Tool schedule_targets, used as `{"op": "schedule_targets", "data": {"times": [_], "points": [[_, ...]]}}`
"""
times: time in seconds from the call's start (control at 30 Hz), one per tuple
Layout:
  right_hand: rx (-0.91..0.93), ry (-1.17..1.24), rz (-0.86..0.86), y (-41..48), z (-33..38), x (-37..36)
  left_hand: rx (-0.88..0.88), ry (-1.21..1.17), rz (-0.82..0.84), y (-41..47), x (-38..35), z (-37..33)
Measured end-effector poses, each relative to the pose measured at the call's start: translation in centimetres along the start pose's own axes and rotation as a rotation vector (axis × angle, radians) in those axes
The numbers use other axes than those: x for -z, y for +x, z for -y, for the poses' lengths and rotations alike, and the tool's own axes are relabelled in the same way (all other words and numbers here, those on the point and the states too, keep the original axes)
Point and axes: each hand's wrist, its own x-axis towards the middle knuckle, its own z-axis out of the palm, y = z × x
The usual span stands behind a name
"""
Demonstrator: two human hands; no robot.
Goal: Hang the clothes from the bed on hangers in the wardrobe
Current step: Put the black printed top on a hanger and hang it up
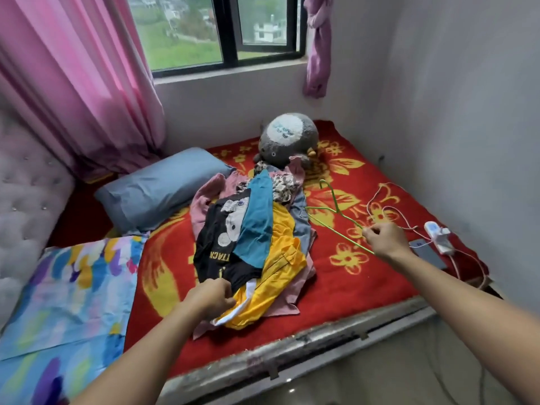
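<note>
A heap of clothes (257,229) lies in the middle of the bed (350,276), on its red and yellow flowered blanket. On top are a black printed shirt (222,238), a teal piece (258,226) and a yellow garment (280,273); pink and patterned pieces lie under them. My left hand (211,296) pinches cloth at the near edge of the heap, where the black shirt meets the yellow garment. To the right of the heap lies a thin green wire hanger (333,214). My right hand (384,239) pinches its lower bar. No wardrobe is in view.
A grey plush toy (287,138) sits behind the heap. A blue pillow (160,188) and a colourful quilt (67,293) lie at the left. At the bed's right edge are a phone (428,252), a power strip (438,236) and white cables (388,211). Wall at the right, window behind.
</note>
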Motion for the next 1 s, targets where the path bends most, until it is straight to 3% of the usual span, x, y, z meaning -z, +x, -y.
{"op": "schedule_targets", "data": {"times": [0.33, 0.5, 0.77, 0.87, 1.0], "points": [[-0.143, 0.062, 0.081, 17.4, -1.7, -13.6, 0.036, 0.071, 0.219, 16.1, -2.0, 1.7], [-0.196, 0.087, 0.112, 24.6, -2.2, -22.3, 0.022, 0.072, 0.200, 23.6, -3.6, 1.8], [-0.326, -0.012, 0.379, 25.8, -8.3, -37.6, -0.135, 0.143, 0.177, 33.5, -13.3, 1.4], [-0.254, -0.143, 0.406, 23.8, -10.3, -40.1, -0.299, 0.294, 0.099, 37.1, -15.8, 1.5], [-0.024, -0.283, 0.339, 21.3, -11.0, -40.4, -0.295, 0.422, 0.091, 40.6, -16.8, 1.9]]}}
